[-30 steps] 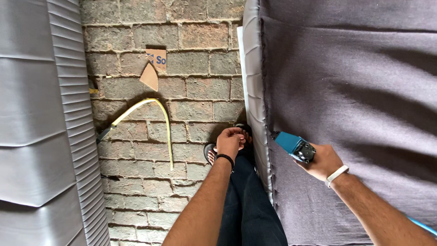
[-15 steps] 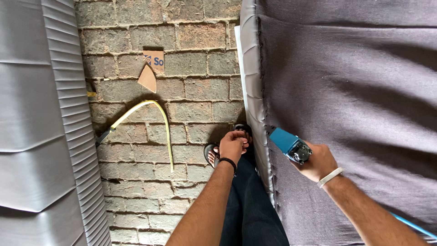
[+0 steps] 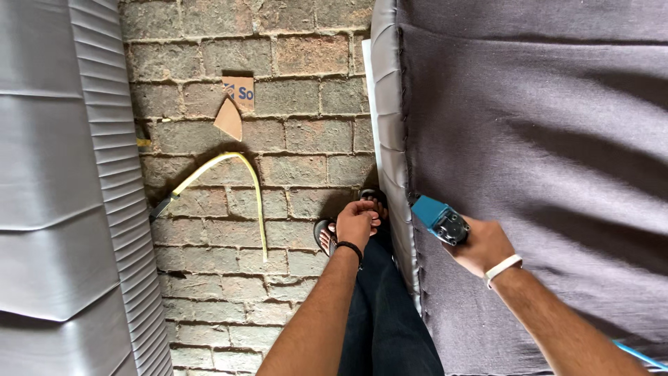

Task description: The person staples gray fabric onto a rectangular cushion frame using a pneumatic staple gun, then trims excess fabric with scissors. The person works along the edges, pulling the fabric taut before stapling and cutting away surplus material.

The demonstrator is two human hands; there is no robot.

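Looking straight down now: the right hand [image 3: 480,245] is wrapped around a blue power tool [image 3: 438,218], fingers curled tight on its body, white band on the wrist. The tool's nose sits at about ten o'clock from the hand, pressed right at the stitched edge of the dark grey fabric panel [image 3: 543,139] that fills the whole right side of the view. A thin blue hose [image 3: 640,355] trails off at five o'clock, near the bottom corner.

The left hand [image 3: 357,223] hangs in the middle, fingers bunched loosely together and pointing down toward the sandalled foot [image 3: 325,235] just below it; whether it pinches anything between those fingertips, I cannot tell. A black band circles that wrist. It hovers just beside the panel's padded grey edge [image 3: 387,104], which runs from twelve o'clock down to the leg in dark trousers [image 3: 386,320].

On the brick floor [image 3: 299,97], a curved yellow strip [image 3: 236,167] arcs at about ten o'clock from the left hand. Further up, near eleven o'clock, lie a triangular scrap of cardboard [image 3: 229,120] and a small printed card piece [image 3: 240,90], touching one another. Along the left side stands a ribbed grey upholstered piece [image 3: 62,195]. No boxes or bins show anywhere on view.
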